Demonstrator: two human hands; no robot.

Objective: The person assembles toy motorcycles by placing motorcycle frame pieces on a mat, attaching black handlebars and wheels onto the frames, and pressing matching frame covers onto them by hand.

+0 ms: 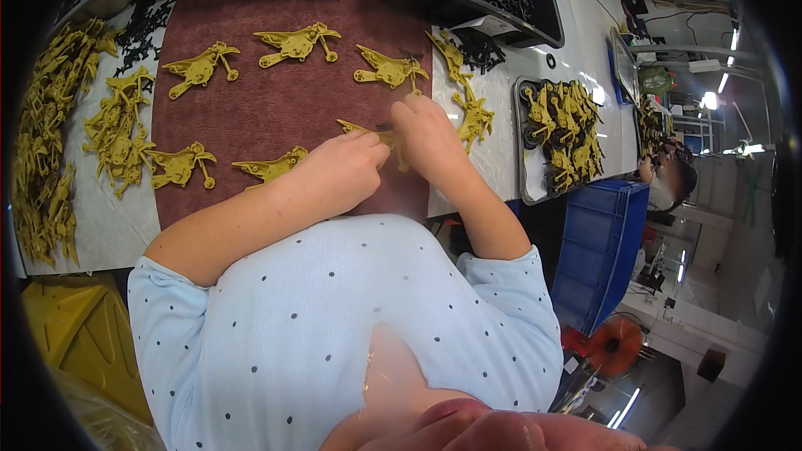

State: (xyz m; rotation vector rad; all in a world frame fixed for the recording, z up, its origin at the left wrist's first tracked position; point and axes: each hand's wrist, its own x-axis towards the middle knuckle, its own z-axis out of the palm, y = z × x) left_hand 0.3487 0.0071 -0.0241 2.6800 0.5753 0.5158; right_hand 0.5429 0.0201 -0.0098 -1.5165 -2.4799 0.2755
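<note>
A yellow plastic part (pixel 352 126) with a pointed end lies on the dark red mat (pixel 242 125), partly covered by my hands. My left hand (pixel 355 165) is closed on its near side, fingertips pressed on the yellow plastic. Just right of it my right hand (pixel 428 135) is pinched over the same part. A small black piece (pixel 384 127) shows beside the right fingertips; whether they grip it is hidden. Beyond the right hand lies another yellow part (pixel 384 68) with a black piece at its right end. More of these parts (pixel 296 43) are spaced across the mat.
Heaps of yellow parts (pixel 50 125) cover the left side. A dark bin (pixel 547 21) of small black pieces stands at the back right. To the right is a tray (pixel 535 194) of yellow parts with black wheels, near a blue crate (pixel 595 250). Another person (pixel 668 182) sits farther off.
</note>
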